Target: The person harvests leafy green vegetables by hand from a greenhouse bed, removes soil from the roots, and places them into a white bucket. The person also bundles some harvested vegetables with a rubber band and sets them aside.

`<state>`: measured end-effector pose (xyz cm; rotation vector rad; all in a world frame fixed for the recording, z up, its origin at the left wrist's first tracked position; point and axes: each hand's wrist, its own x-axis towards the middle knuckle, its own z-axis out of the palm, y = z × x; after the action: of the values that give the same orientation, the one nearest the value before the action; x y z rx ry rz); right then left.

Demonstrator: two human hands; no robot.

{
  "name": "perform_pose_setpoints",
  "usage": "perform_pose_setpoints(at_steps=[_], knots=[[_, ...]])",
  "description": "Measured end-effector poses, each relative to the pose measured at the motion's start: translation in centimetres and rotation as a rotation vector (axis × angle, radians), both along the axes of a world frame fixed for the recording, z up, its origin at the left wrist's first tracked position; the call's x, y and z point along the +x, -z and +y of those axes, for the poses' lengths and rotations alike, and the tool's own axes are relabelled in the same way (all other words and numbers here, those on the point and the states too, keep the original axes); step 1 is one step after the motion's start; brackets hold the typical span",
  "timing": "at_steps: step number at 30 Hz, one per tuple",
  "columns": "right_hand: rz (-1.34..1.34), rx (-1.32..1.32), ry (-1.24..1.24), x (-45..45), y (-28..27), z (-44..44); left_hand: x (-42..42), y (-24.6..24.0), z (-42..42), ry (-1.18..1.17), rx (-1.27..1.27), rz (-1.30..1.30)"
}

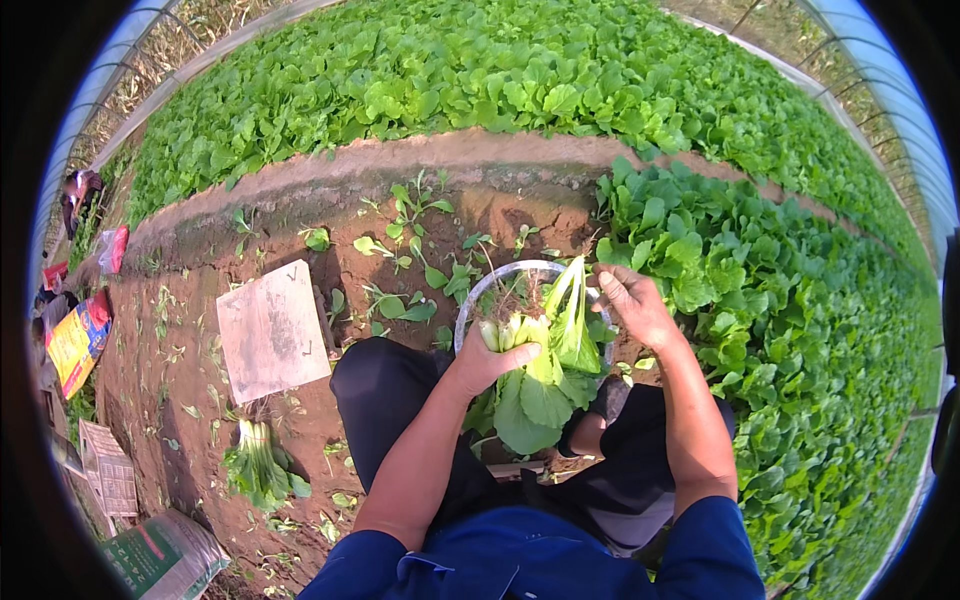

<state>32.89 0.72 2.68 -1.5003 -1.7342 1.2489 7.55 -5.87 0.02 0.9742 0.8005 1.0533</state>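
In my left hand is a bunch of leafy greens, its pale stems gathered together. The thin brown roots point away from me, while the broad leaves hang towards my lap. My right hand pinches a single leafy green plant near its root end, just right of the bunch. That plant hangs root up, its leaves overlapping the bunch. Beneath both hands is a round, pale-rimmed tub between my knees. Greens partly hide its inside.
A wooden board and a bunch of greens lie left on bare soil. Growing greens crowd the right; another bed stretches ahead. Far left are a plastic crate, sacks and a person.
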Motion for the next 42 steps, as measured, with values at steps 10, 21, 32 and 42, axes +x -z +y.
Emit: perform_pose_setpoints(at_steps=[10, 21, 32, 42], knots=[[0.490, 0.046, 0.082, 0.4, -2.5, -0.6, 0.1, 1.0, 1.3, -0.018, -0.060, -0.076], [0.013, 0.099, -0.349, 0.5, -5.0, -3.0, 1.2, 1.4, 2.0, -0.062, 0.091, 0.143], [0.065, 0.520, -0.115, -3.4, -2.1, -4.0, 0.6, 1.3, 1.3, 0.047, -0.094, 0.008], [0.198, 0.664, 0.118, -6.2, 0.5, -4.9, 2.4, 0.5, 0.0, -0.062, -0.174, -0.069]])
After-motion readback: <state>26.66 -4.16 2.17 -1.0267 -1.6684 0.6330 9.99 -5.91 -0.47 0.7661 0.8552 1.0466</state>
